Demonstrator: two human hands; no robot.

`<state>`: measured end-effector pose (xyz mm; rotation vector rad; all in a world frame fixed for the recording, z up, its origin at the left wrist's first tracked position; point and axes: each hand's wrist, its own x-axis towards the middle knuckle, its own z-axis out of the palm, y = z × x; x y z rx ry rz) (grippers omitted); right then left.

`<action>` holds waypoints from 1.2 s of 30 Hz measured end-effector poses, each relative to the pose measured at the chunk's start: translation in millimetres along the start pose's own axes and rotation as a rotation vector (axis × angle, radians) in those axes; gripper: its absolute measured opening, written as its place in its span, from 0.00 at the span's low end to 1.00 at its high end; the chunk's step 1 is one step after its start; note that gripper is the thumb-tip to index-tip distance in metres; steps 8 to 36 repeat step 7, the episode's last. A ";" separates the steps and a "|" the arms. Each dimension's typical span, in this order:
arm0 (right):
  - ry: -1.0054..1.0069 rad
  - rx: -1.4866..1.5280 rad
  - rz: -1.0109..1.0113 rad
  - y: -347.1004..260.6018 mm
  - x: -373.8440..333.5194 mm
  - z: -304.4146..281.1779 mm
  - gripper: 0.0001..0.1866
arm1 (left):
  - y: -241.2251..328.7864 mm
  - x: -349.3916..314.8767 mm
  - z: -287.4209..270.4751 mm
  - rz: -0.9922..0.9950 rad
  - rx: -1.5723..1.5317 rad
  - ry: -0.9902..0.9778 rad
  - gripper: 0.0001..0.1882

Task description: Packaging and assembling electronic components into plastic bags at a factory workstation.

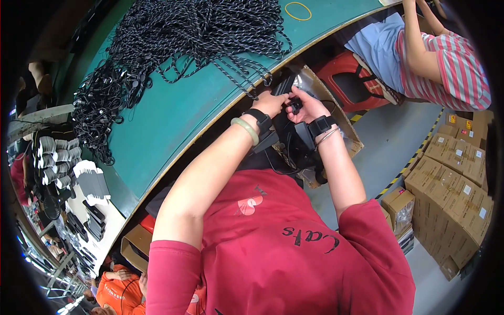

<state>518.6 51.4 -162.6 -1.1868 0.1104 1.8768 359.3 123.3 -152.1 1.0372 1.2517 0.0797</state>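
Both hands meet beyond the table's front edge, over an open cardboard box (350, 131) with dark items in it. My right hand (313, 108) is closed around a small black part (295, 105), whose kind I cannot make out. Close by, the fingertips of my left hand (269, 104) are pinched together and reach toward that part; what they hold, if anything, is hidden. Black-and-white braided cords (202, 26) lie heaped on the green table (152, 142), and several loops hang over its edge beside my left hand. Black straps with small devices circle both wrists.
A yellow rubber band (298, 11) lies on the table. Black cables with connectors (100, 110) spread at the left. A red stool (344, 79) and a seated person in stripes (446, 68) are at the right, above stacked cartons (446, 191). A person in orange (119, 294) sits lower left.
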 end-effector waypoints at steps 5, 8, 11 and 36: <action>0.137 0.109 -0.117 -5.1 10.2 2.1 0.17 | -16.2 7.7 1.1 0.036 0.015 0.086 0.22; 0.153 0.291 -0.187 -5.0 19.1 -3.8 0.24 | -18.6 6.8 -0.5 0.048 0.069 0.071 0.23; 0.153 0.291 -0.187 -5.0 19.1 -3.8 0.24 | -18.6 6.8 -0.5 0.048 0.069 0.071 0.23; 0.153 0.291 -0.187 -5.0 19.1 -3.8 0.24 | -18.6 6.8 -0.5 0.048 0.069 0.071 0.23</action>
